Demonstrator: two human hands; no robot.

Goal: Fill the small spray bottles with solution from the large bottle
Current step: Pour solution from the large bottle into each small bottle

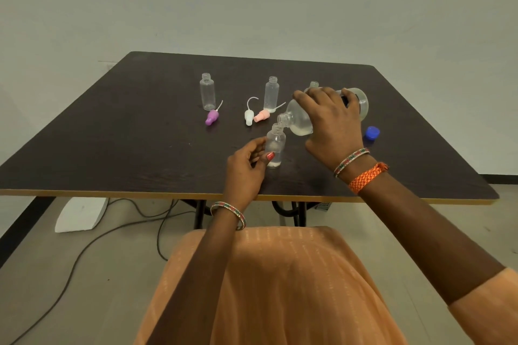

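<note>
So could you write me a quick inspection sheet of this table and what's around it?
Surface: dark table, pale edge.
Job's things: large bottle tipped over small bottle; three more small bottles upright, uncapped.
Clutter: purple, white and pink spray tops; blue cap.
Hands: left hand steadies small bottle; right hand grips large bottle.
Cables: black cables on floor.
Surroundings: plain wall, white block.

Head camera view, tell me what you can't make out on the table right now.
- Fourth small bottle: only its neck shows; the right hand and large bottle hide the rest.
- Stream into the held small bottle: too faint to see.
- Left hand fingers behind that bottle: hidden.
- Blue cap: details too small.
</note>
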